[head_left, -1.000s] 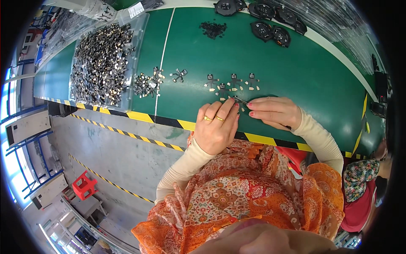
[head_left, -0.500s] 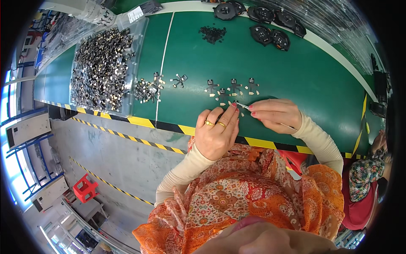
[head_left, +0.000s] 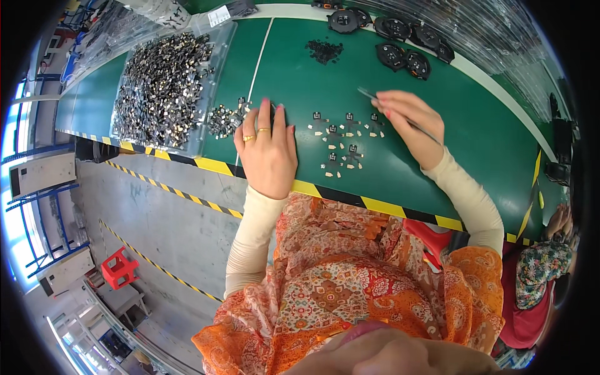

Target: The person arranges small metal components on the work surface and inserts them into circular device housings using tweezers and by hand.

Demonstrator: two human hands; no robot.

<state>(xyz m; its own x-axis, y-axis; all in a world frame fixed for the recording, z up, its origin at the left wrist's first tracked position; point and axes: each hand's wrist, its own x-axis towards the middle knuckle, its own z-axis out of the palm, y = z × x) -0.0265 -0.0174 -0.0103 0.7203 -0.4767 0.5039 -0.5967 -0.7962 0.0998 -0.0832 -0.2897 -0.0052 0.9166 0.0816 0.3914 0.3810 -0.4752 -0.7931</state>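
My left hand (head_left: pixel 267 153) reaches palm down over the table, its fingers stretched and apart, two with gold-coloured rings. Its fingertips lie beside a small pile of black parts with metallic and pale ends (head_left: pixel 223 121); whether they touch any is hidden. In my right hand (head_left: pixel 414 120) is a pair of thin metal tweezers (head_left: pixel 367 94), tips pointing up and left, above the table. Between the hands, several small black flat-cable parts with pale tabs (head_left: pixel 333 132) are spread apart in loose rows on the green tabletop (head_left: pixel 300 81).
At left stands a clear plastic tray (head_left: pixel 224 47) heaped with similar small parts. Far back lie a pile of tiny black pieces (head_left: pixel 324 51) and several round black housings (head_left: pixel 394 56). Yellow-black tape (head_left: pixel 337 196) marks the near edge. Another person's patterned sleeve (head_left: pixel 542 270) is at right.
My left hand has moved left from the laid-out parts to the small pile, its fingers spreading. My right hand has lifted the tweezers up and away. Another cable part now lies uncovered in the near row.
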